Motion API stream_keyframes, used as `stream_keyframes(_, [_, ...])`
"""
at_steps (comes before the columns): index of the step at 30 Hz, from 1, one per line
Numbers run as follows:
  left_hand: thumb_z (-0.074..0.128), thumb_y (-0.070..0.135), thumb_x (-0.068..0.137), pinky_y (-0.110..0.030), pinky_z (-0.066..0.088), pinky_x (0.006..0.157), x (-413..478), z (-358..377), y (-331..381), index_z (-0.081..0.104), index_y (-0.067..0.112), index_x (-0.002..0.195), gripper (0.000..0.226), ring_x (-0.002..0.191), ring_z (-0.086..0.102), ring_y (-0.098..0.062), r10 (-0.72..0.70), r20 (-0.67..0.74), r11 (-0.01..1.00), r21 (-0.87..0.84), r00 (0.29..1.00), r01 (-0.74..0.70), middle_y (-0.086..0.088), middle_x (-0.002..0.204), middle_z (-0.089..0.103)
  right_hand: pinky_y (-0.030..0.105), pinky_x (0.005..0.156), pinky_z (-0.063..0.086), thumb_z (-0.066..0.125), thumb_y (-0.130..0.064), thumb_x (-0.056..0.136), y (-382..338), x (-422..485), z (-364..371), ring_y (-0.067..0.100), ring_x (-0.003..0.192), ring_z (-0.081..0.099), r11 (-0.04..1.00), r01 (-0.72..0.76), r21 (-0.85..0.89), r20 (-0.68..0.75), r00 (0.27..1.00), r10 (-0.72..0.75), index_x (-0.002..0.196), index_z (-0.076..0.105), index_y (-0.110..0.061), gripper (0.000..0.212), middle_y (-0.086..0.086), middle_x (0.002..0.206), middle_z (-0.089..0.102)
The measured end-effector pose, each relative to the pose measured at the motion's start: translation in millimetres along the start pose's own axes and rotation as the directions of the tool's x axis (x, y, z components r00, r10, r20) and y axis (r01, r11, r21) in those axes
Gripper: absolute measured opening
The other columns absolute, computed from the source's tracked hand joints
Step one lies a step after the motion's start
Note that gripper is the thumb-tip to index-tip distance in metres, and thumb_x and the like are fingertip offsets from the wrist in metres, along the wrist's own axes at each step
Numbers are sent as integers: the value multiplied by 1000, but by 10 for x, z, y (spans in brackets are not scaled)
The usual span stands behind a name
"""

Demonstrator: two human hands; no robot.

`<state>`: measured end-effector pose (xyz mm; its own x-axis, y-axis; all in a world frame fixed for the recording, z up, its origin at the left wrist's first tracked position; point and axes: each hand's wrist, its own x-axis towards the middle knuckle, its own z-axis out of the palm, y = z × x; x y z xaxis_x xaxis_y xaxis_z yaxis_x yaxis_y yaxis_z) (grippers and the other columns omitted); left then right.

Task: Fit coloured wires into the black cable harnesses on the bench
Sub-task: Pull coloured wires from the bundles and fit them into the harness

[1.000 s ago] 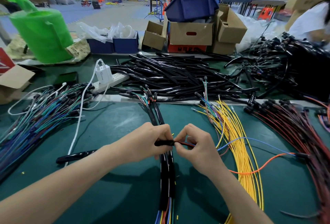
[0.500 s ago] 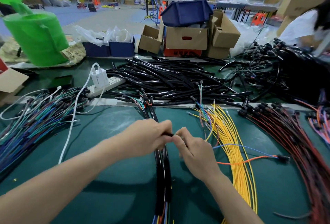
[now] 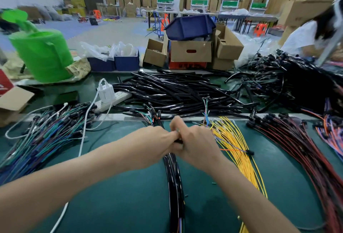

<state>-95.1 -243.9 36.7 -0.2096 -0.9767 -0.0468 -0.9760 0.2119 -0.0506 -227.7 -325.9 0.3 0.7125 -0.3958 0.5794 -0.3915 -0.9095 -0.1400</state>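
Centrally, left hand point(image 3: 154, 147) and right hand point(image 3: 198, 147) meet, fingers curled, both pinching one black harness point(image 3: 178, 141) end above the harness bundle point(image 3: 173, 177) on the green bench point(image 3: 111, 195); yellow wires point(image 3: 239, 154) lie just right.

Big green plastic tub point(image 3: 42, 54) back left, sitting on crumpled brown paper point(image 3: 78, 69). White power strip point(image 3: 113, 100) has a chunky white charger point(image 3: 106, 91) plugged in, with a white cable point(image 3: 84, 130) trailing off. Cardboard boxes point(image 3: 191, 51) are piled mid-back, a dark blue bin point(image 3: 189, 26) on top. Two blue boxes point(image 3: 115, 63) are stuffed with clear plastic bags point(image 3: 111, 50). Someone in a white top point(image 3: 300, 39) far right.
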Motion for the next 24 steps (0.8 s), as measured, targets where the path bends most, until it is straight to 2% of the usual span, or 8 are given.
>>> stream_keyframes(3, [23, 45, 98, -41, 46, 71, -79, -114, -134, 33, 22, 94, 25, 77, 57, -27, -47, -136, 999, -14, 990, 46, 3, 73, 45, 35, 56, 45, 66, -36, 80, 175, 114, -35, 30, 59, 53, 981, -167, 99, 49, 985, 163, 92, 54, -16, 26, 6, 60, 59])
stream_keyframes(6, [8, 60, 83, -42, 43, 69, -238, -241, -363, 36, 23, 87, 47, 71, 55, -27, -79, -223, 989, -139, 972, 49, 1, 72, 52, 34, 62, 38, 74, -32, 81, 505, 80, -128, 24, 59, 43, 947, -266, 182, 72, 964, 257, 76, 60, -6, 29, 2, 60, 53])
stream_keyframes(9, [-4, 75, 78, -38, 40, 64, -341, -320, -516, 37, 26, 82, 64, 61, 47, -20, -61, -250, 985, -173, 966, 17, 5, 64, 48, 33, 55, 29, 70, -48, 76, 550, 169, -336, 23, 54, 40, 978, -138, 155, 40, 990, 133, 66, 48, -11, 44, -4, 56, 43])
stream_keyframes(12, [4, 78, 75, -36, 37, 59, -399, -429, -628, 46, 15, 83, 76, 56, 46, -20, -78, -309, 980, -199, 948, 15, 4, 58, 47, 33, 49, 29, 46, -65, 83, 438, 382, -656, 22, 49, 39, 997, 13, 76, 38, 999, -16, 69, 42, -15, 52, -8, 53, 37])
stream_keyframes(16, [-4, 82, 72, -34, 37, 58, -478, -516, -589, 39, 25, 80, 73, 54, 42, -12, -64, -294, 977, -213, 954, 0, 5, 57, 44, 28, 47, 16, 8, -53, 94, 342, 642, -1014, 24, 44, 37, 983, 110, -147, 81, 992, -99, 58, 30, -21, 52, -6, 45, 29])
stream_keyframes(19, [1, 75, 80, -31, 40, 61, -447, -535, -430, 40, 26, 82, 62, 57, 46, -12, -25, -286, 977, -208, 958, -37, 6, 61, 48, 29, 49, 27, 22, -42, 101, 159, 744, -1073, 31, 53, 55, 915, 227, -334, 177, 968, -175, 67, 43, -22, 45, 4, 53, 40])
stream_keyframes(21, [6, 62, 90, -32, 41, 65, -399, -506, -278, 44, 21, 86, 55, 62, 51, -19, -30, -307, 974, -223, 951, -42, 6, 65, 52, 32, 45, 39, 40, -33, 100, -80, 717, -987, 34, 48, 56, 905, 316, -286, 179, 945, -274, 78, 54, -18, 30, 8, 52, 46])
stream_keyframes(24, [24, 50, 92, -14, 35, 56, -382, -446, -89, 49, 14, 83, 45, 57, 45, -14, -5, -408, 925, -348, 913, -151, 11, 56, 43, 34, 49, 35, 14, -59, 90, -303, 625, -883, 34, 50, 50, 978, 187, -88, 137, 975, -174, 84, 42, -23, 47, 2, 51, 49])
